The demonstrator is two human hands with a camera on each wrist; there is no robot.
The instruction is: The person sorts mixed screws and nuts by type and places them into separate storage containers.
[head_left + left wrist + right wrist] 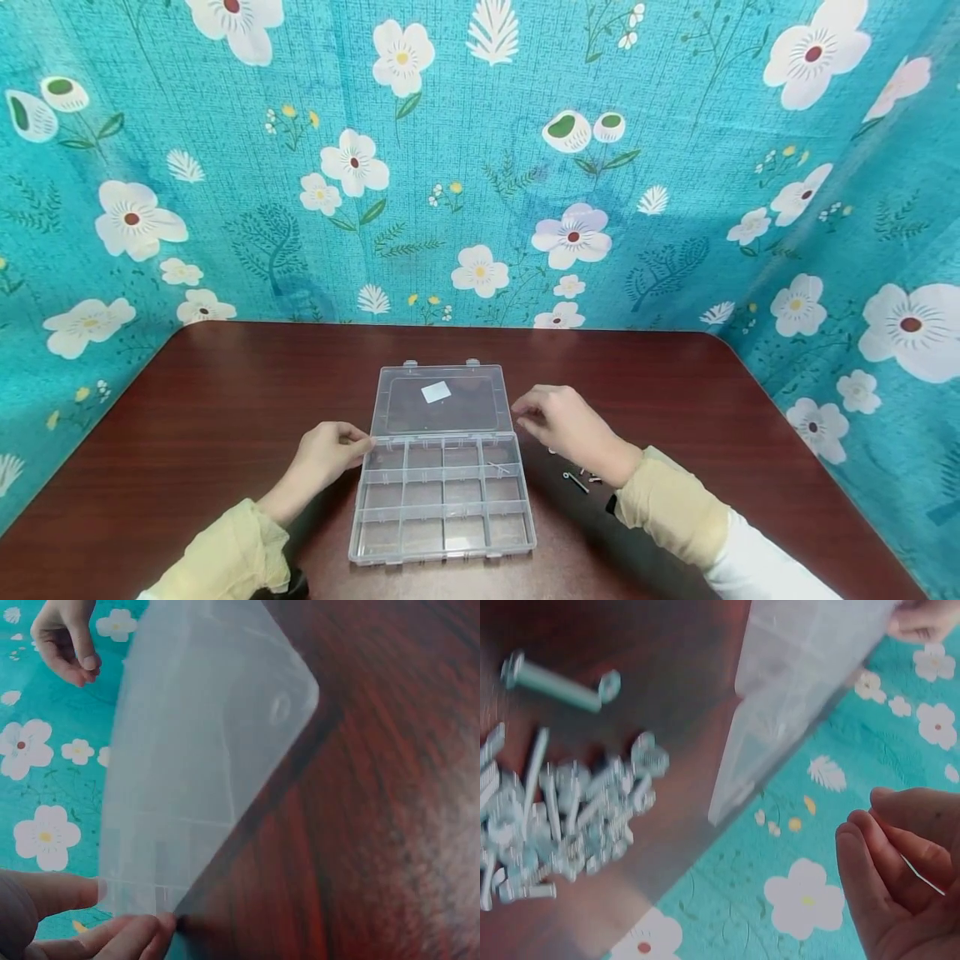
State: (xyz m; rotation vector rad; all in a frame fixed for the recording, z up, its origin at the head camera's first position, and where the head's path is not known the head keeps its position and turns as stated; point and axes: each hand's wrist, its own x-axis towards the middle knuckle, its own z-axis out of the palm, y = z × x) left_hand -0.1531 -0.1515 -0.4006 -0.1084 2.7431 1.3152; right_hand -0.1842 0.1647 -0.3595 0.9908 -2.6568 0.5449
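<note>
A clear plastic compartment box (444,508) lies on the table with its lid (442,417) folded back. My left hand (330,454) pinches the box's left edge near the hinge, thumb and fingers on either side of the wall (161,896). A thin metal piece (497,467) lies in the upper right compartments. Just right of the lid, my right hand (555,421) hovers with bent fingers, and nothing shows between its fingertips. Beneath the right forearm lies a pile of metal bolts and small hardware (562,810), partly hidden in the head view.
A long eye bolt (576,482) lies apart from the pile, right of the box. A small white label (436,392) is on the lid. Behind the dark red wooden table (247,375) hangs a turquoise floral cloth (480,167).
</note>
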